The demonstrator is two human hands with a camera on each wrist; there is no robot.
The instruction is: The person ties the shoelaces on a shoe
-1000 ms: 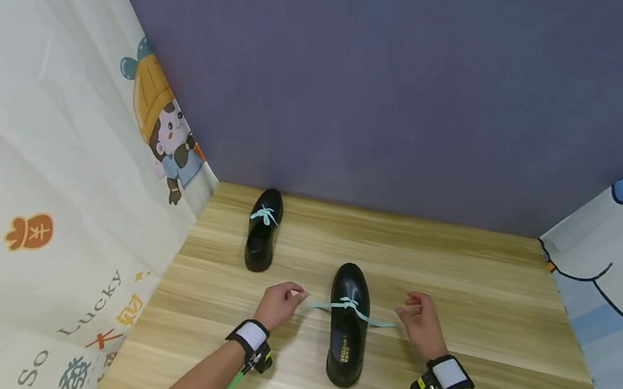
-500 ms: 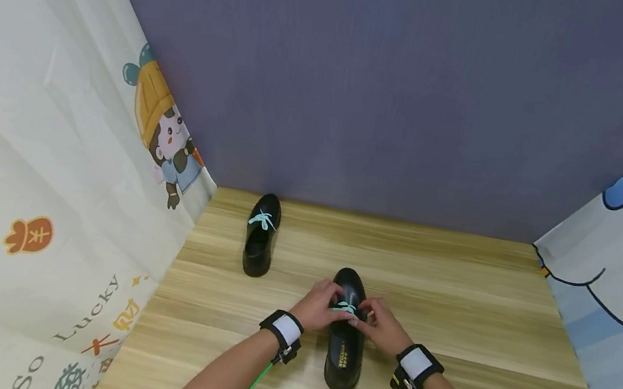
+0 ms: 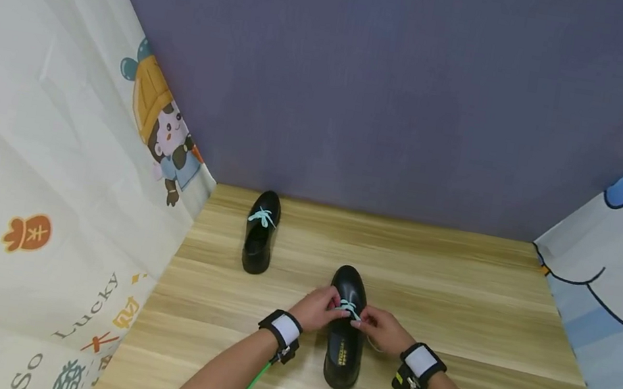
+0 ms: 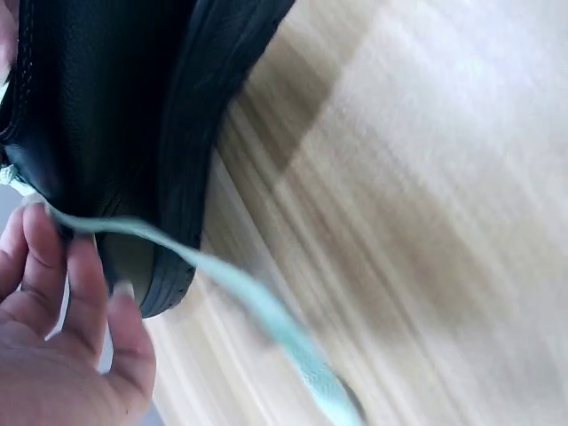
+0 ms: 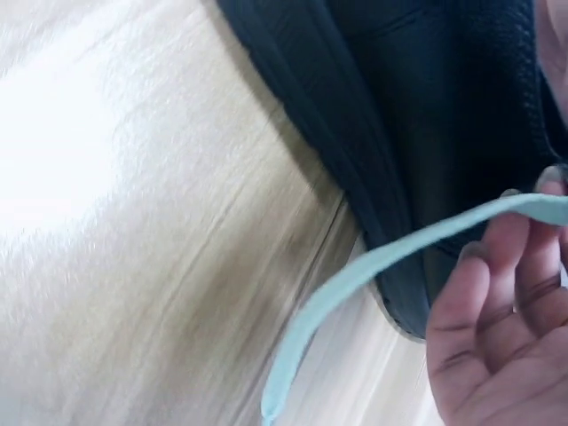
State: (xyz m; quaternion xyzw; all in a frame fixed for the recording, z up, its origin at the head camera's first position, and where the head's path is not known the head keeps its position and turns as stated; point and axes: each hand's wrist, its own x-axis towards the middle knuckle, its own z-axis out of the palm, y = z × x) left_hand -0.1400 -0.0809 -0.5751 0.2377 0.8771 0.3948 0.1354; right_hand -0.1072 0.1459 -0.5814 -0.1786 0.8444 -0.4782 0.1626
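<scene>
A black leather shoe (image 3: 341,368) stands with its toe pointing away from me, a light-teal shoelace (image 3: 348,305) threaded across its front. At the left side of the lacing, my left hand (image 3: 317,310) pinches the lace between thumb and fingers. My right hand (image 3: 386,331) does the same on the right side, close to the left one. The left wrist view has one loose end of the shoelace (image 4: 266,306) hanging past the fingertips over the shoe's side. In the right wrist view the other end (image 5: 333,293) trails down beyond the fingers. My hands partly hide the lacing.
A second black shoe (image 3: 257,250), its teal lace tied in a bow, stands farther back on the left. Both shoes are on a wood-grain surface (image 3: 455,274). Behind it rises a grey-purple backdrop (image 3: 361,95); printed curtains flank the left and right sides.
From apart on either side of the shoe, with the lace ends stretched outward, both hands came in to the lacing and took hold of the lace. Since half a second ago they moved little.
</scene>
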